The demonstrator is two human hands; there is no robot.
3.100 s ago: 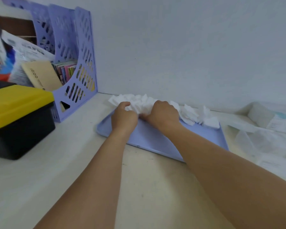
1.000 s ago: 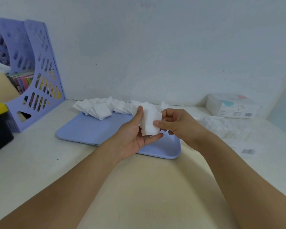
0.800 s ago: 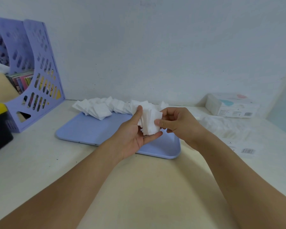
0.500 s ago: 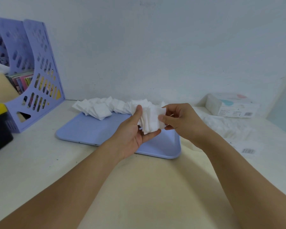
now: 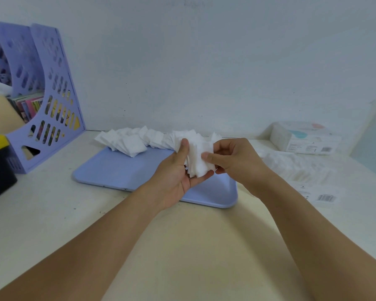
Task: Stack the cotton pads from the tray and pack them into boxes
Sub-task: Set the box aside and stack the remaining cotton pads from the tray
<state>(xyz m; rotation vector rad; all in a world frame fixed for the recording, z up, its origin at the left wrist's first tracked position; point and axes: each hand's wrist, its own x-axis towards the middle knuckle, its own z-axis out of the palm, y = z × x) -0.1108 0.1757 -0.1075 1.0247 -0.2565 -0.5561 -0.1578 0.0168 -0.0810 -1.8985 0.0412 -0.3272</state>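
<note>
Since the earlier frame both hands had lifted off the tray, bringing a bundle of cotton pads above it. The left hand cradled it; the right hand pinched its edge. Squaring seemed under way; next, probably boxing in the box.

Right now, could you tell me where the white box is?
The white box sits at the far right of the table against the wall, beyond the right hand and the blue tray.

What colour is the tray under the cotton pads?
The tray is pale lavender-blue, plain, seen in the head view.
</note>
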